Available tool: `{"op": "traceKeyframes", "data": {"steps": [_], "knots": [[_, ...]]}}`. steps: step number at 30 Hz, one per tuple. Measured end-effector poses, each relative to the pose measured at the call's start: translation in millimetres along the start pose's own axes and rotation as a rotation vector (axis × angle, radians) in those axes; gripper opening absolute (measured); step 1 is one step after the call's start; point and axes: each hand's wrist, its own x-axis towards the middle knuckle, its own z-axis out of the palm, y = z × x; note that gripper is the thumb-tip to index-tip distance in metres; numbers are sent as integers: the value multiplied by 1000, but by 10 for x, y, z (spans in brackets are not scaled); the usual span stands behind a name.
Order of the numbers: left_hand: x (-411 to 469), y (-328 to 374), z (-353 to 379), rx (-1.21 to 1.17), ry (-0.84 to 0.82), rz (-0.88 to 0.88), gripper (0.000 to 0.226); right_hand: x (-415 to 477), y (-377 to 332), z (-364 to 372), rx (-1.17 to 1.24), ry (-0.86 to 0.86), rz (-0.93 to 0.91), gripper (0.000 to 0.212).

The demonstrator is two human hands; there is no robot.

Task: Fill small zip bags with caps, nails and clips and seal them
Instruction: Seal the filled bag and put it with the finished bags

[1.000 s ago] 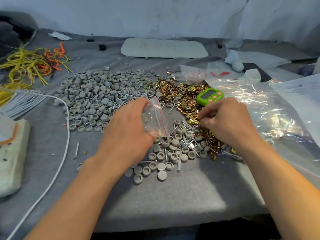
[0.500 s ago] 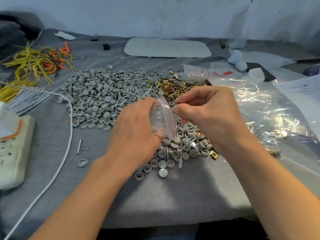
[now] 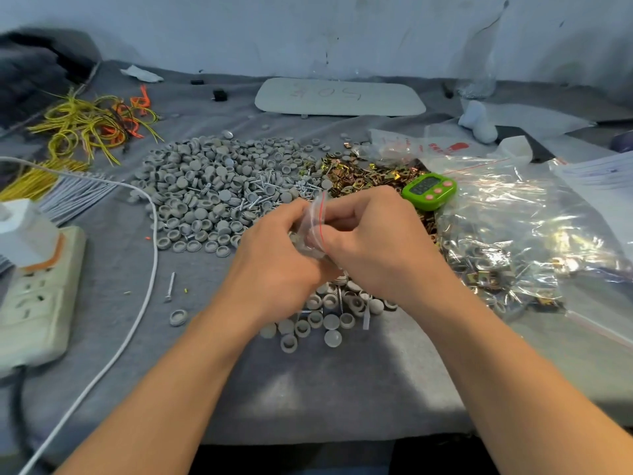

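Observation:
A small clear zip bag [image 3: 315,223] with a red seal line is held upright between both hands above the cloth. My left hand [image 3: 274,265] grips its left side and my right hand [image 3: 373,241] pinches its top edge from the right. A big heap of grey caps [image 3: 212,186] with nails [image 3: 263,197] mixed in lies behind my left hand. Gold clips [image 3: 370,173] are piled behind my right hand. More grey caps [image 3: 322,320] lie just below my hands. What the bag holds is hidden by my fingers.
A green timer [image 3: 430,192] sits right of the clips. A large clear bag of filled packets [image 3: 513,241] spreads at right. A power strip [image 3: 37,296] and white cable [image 3: 150,234] lie at left, yellow and orange ties [image 3: 92,125] far left, a white board [image 3: 339,97] at the back.
My right hand came from the clip pile to the bag's mouth and now pinches the top edge against my left hand. The bag has turned more upright between both hands.

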Motion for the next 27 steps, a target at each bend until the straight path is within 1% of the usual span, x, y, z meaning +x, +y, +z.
{"op": "traceKeyframes", "data": {"steps": [2,5,7,10,13,16,19,23,25,27], "knots": [[-1,4,-35,9,5,7,51,5,1,-16,39,2,4,15],[-18,17,-25,52,-30,44,42,0,35,-6,-38,45,-1,13],[-35,62,-16,86,-49,75,44,-1,21,26,-69,71,6,11],[-36,95,-38,97,-54,110,49,19,-17,35,28,-34,6,18],[-54,74,-73,158,-21,116,47,37,-8,-17,32,-114,-13,24],[-68,35,-102,258,58,80,43,4,6,-38,-44,-81,-52,27],[-59,18,-125,279,117,54,53,-18,-9,-44,-46,-6,-79,36],[-75,14,-111,367,143,103,61,-35,-15,-37,12,33,-85,45],[-71,19,-101,368,130,140,64,-27,-10,-42,48,21,-55,41],[-69,32,-94,364,104,187,59,-5,-28,-24,25,19,-5,19]]}}
